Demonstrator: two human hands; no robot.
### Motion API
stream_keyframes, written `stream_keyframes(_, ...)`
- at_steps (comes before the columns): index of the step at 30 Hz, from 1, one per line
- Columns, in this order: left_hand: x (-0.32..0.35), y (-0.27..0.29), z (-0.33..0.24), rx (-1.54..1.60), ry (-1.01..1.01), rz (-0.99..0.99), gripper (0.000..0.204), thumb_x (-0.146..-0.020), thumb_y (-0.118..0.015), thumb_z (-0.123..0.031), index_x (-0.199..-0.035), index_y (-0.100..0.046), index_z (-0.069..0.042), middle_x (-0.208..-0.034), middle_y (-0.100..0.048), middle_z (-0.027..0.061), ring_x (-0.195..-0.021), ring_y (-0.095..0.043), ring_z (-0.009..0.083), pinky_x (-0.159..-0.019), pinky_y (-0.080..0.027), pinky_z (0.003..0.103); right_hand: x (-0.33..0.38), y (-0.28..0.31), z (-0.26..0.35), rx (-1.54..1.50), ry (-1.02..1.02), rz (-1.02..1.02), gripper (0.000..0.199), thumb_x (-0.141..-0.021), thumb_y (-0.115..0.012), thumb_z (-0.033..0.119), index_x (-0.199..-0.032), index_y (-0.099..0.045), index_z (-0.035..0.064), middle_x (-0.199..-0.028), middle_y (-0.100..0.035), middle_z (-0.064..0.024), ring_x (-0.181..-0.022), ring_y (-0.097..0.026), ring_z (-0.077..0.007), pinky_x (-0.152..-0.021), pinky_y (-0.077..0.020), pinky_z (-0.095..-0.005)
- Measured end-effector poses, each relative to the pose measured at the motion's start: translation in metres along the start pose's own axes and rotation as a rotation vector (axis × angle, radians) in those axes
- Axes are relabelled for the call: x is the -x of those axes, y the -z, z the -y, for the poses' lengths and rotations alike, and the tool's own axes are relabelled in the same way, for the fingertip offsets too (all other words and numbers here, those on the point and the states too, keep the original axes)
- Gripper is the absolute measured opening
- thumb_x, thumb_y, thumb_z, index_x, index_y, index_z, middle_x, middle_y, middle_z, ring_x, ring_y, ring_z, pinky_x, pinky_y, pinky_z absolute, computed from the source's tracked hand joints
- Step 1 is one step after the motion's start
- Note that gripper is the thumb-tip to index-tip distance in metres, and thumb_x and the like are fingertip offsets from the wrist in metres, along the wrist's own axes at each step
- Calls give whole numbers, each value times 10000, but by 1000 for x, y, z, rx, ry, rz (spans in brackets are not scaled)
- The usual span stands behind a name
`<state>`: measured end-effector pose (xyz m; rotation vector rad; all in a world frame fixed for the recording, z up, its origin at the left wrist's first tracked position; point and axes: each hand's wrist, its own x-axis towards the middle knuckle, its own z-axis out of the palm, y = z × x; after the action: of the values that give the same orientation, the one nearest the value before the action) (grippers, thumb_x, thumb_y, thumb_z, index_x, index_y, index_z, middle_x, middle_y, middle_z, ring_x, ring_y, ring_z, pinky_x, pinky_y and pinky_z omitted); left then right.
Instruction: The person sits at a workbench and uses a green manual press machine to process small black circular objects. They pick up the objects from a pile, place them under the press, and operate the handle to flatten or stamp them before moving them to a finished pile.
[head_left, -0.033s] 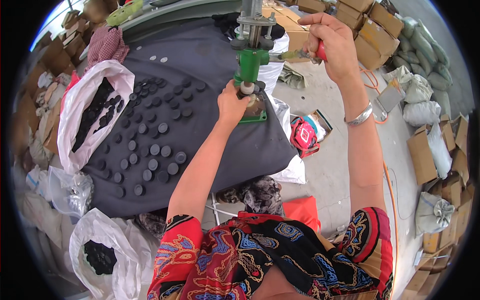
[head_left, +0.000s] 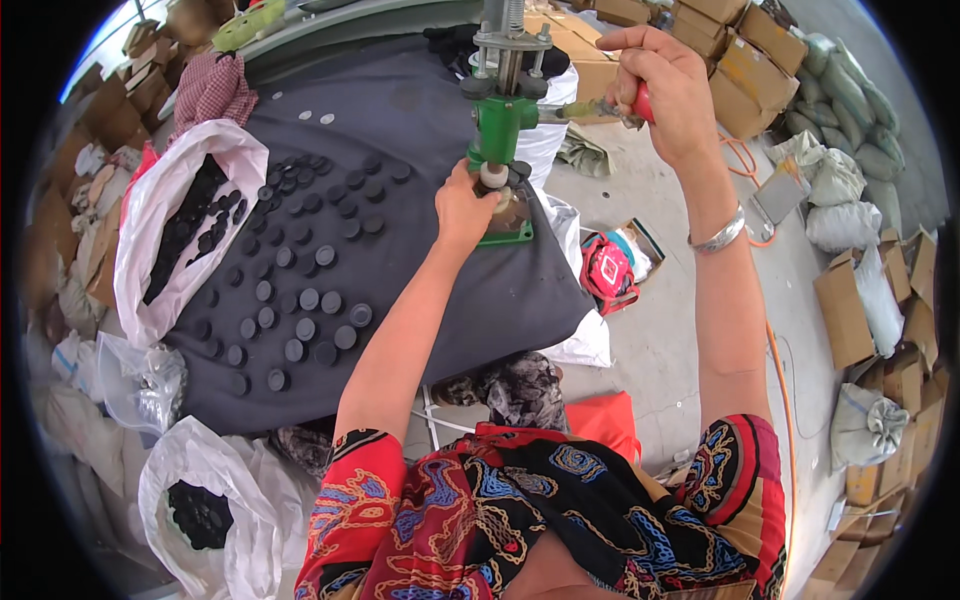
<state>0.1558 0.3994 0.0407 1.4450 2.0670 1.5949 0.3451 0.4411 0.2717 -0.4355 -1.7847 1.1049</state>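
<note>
A green hand press [head_left: 500, 130] stands at the far edge of the dark cloth, its metal rods rising out of view. My right hand [head_left: 665, 90] grips the red knob [head_left: 643, 102] of its lever, index finger sticking out leftward. Just under the press's white tip [head_left: 493, 177], my left hand [head_left: 463, 212] is closed at the green base [head_left: 508, 238]; what its fingers pinch is hidden. Many round black caps [head_left: 305, 328] lie scattered over the cloth to the left of that hand. A few more dark pieces sit behind the tip.
On the cloth's left lies an open white sack [head_left: 140, 300] of black pieces; another white sack [head_left: 255, 520] stands below it. A clear plastic bag [head_left: 125, 375] is beside them. Right of the table are a pink bag [head_left: 606, 268], an orange cord [head_left: 783, 400] and cardboard boxes [head_left: 845, 310].
</note>
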Motion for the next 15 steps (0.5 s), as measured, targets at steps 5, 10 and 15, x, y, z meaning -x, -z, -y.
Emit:
stream_keyframes(5,-3,-2,-6,49,76,32,716,-672,-765,-93,-1293,-447,69,-1094,-660,200,-1013,-650,280,-891,-493,338,18,0,-8,34,-14,-17,229,-825,-467,59,-948,-614,-67,-555,-540,-41,-471,-470,-94,-447,-362,-237)
stream_keyframes(10,1,2,2,133,28,4,692,-661,-758,-81,-1277,-469,46,-1104,-659,184,-1012,-643,287,-880,-490,351,71,-8,-34,141,134,-36,188,-867,-465,63,-932,-608,-40,-607,-567,-41,-484,-500,-92,-467,-390,-228)
stream_keyframes(15,2,39,26,-321,-272,-120,462,-678,-689,-106,-1118,-601,1,-1013,-674,153,-933,-632,330,-814,-488,425,142,-20,-100,159,300,-149,140,-848,-496,-10,-911,-620,-9,-671,-600,-47,-528,-579,-103,-514,-442,-228)
